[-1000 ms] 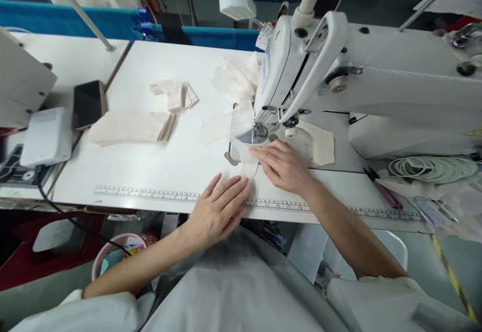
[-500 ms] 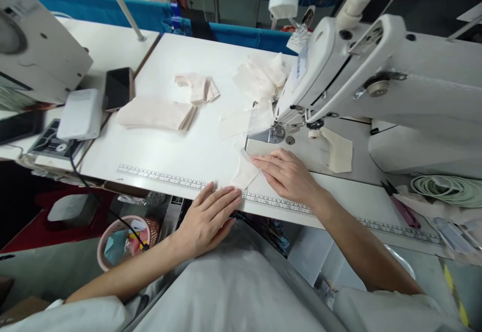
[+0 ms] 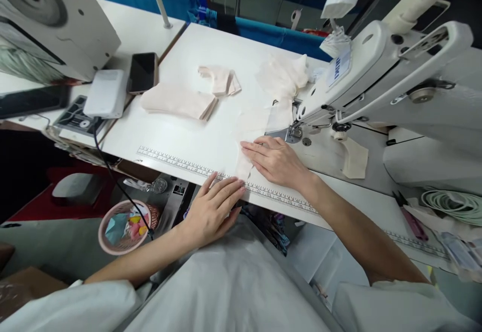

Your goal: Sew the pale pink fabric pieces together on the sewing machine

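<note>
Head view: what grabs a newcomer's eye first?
The white sewing machine fills the upper right, its needle end over a pale fabric piece on the white table. The right hand lies flat on that piece just before the needle, and the left hand rests at the table's front edge by the printed ruler. Stacks of pinkish fabric lie further left.

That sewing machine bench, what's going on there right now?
A person sits at a white sewing machine, both hands flat on a small pale fabric piece near the table's front edge. The right hand presses it just in front of the needle area; the left hand rests at the printed ruler. More folded fabric pieces lie further back, beside a phone.
</note>
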